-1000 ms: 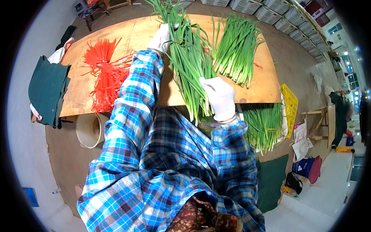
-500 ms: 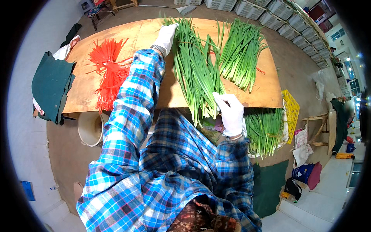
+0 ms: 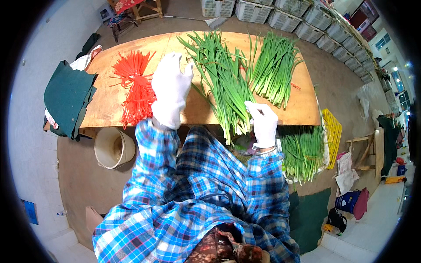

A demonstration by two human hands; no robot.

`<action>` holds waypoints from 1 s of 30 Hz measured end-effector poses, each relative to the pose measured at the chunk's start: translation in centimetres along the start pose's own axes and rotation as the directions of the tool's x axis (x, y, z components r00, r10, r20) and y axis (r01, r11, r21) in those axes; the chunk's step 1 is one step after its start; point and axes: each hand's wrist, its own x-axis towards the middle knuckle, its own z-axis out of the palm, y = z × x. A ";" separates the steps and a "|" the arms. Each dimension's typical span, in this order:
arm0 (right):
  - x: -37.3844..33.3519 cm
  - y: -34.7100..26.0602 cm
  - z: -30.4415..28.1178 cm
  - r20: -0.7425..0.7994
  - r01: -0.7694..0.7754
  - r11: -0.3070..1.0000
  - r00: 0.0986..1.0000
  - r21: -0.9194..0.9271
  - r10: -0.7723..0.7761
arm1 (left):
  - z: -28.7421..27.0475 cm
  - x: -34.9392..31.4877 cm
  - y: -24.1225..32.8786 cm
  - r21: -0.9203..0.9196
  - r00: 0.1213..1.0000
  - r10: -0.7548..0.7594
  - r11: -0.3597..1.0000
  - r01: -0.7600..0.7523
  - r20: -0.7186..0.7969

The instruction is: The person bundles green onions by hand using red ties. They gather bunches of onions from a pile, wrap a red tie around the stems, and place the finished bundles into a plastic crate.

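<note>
A loose pile of long green chives [image 3: 223,79] lies at the middle of the table, its pale stem ends over the front edge. My white-gloved right hand [image 3: 264,123] is at those stem ends, thumb and fingers pinched on chives at the pile's right side. My left hand [image 3: 172,90], also in a white glove, is raised left of the pile. Its fingers are apart and hold nothing. A second bunch of chives [image 3: 276,65] lies to the right. Red ties [image 3: 133,90], bound around their middle, lie left of my left hand.
The wooden table [image 3: 103,105] has dark green cloth [image 3: 68,101] over its left end. Below stand a white bucket [image 3: 115,149] and more chives [image 3: 302,151] beside a yellow crate [image 3: 332,138]. Grey crates [image 3: 285,19] are stacked behind.
My left hand has left the leaf tips at the far end of the pile and come back toward me. My right hand has stayed by the stem ends.
</note>
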 end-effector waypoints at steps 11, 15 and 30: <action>-0.4 -1.3 1.0 0.111 -0.070 0.997 0.992 0.024 0.067 | 2.0 -8.8 4.6 -0.182 0.152 0.208 0.133 0.974 0.966; -0.6 -0.5 1.9 0.149 0.011 1.000 0.989 -0.024 -0.007 | 4.0 -11.0 4.4 -0.265 0.290 0.274 -0.125 0.956 0.917; 1.6 1.6 3.7 0.213 0.556 0.648 0.820 -0.520 -0.532 | 4.3 -10.7 2.0 -0.183 0.206 0.315 -0.101 0.978 0.927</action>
